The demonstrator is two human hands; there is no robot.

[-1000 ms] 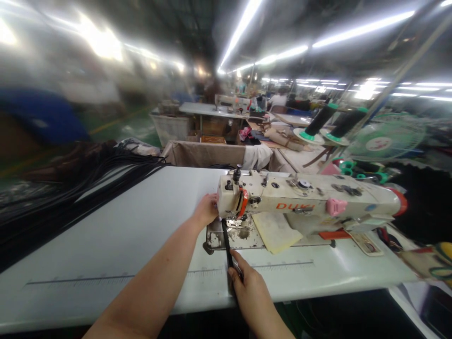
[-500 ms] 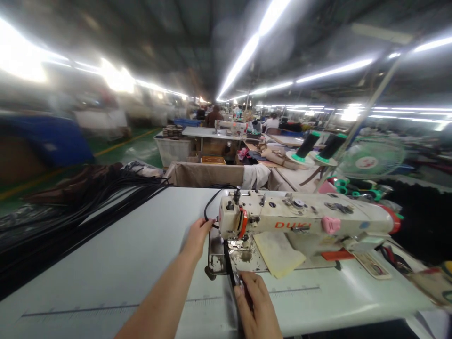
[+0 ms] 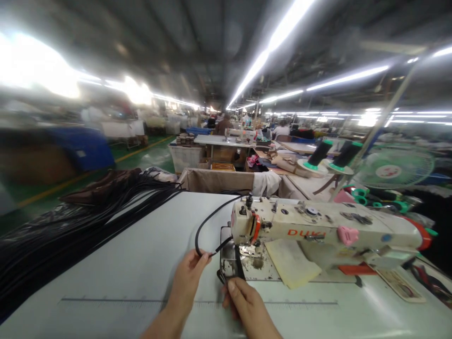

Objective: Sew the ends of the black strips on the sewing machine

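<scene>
A black strap (image 3: 202, 225) curves over the white table from behind the sewing machine (image 3: 282, 221). My left hand (image 3: 192, 268) pinches it left of the machine's head, and a piece of it runs on from my fingers toward the needle area. Just in front of the metal plate (image 3: 259, 268), my right hand (image 3: 243, 299) is closed on a black strip (image 3: 240, 263) that passes down from the presser foot. What else lies under the right fingers is hidden.
Many long black straps (image 3: 88, 230) lie along the table's left side. A yellow cloth (image 3: 293, 261) rests under the machine's arm. Behind are a fabric-lined bin (image 3: 219, 180), thread cones (image 3: 319, 154) and a green fan (image 3: 393, 167). A person in brown (image 3: 223, 126) is farther off.
My left hand has moved away from the machine's head and nearer to me, drawing the strap into a wider loop. The right hand has shifted slightly and its fingers are more curled. The view has turned left.
</scene>
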